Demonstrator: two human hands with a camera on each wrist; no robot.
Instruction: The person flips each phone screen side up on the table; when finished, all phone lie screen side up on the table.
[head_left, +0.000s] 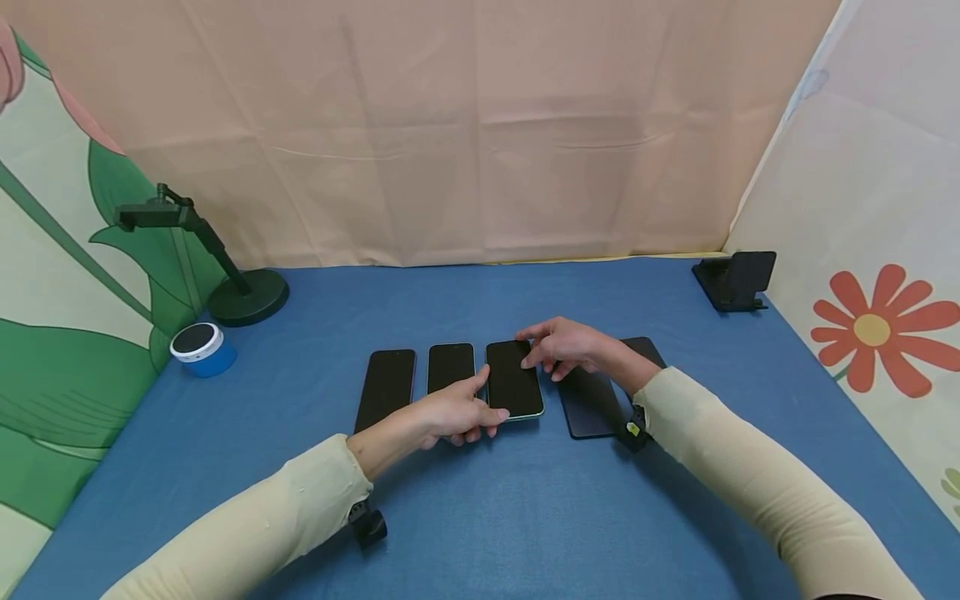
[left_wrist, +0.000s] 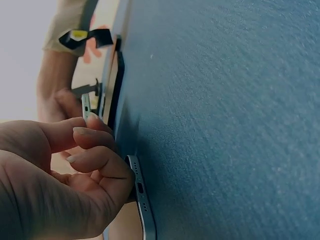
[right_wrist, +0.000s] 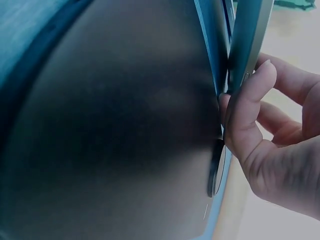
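Note:
A black-screened smartphone with a pale green edge [head_left: 513, 385] is between both hands, tilted up off the table. My left hand [head_left: 459, 410] pinches its lower left corner, thumb at the bottom edge and index finger along the side. My right hand [head_left: 568, 343] holds the upper right side, with the thumb on the screen. In the left wrist view the port end of this phone [left_wrist: 86, 106] shows beyond the left fingers. Left of it lie a second smartphone [head_left: 450, 365], partly behind the left hand, and a third [head_left: 386, 385]. A dark tablet [head_left: 588, 408] lies under the right wrist.
A black stand with a round base [head_left: 249, 298] is at the back left, near a blue and white cylinder with a dark top [head_left: 202, 350]. A black folding phone stand [head_left: 738, 282] is at the back right. Fabric walls edge the blue table [head_left: 480, 517].

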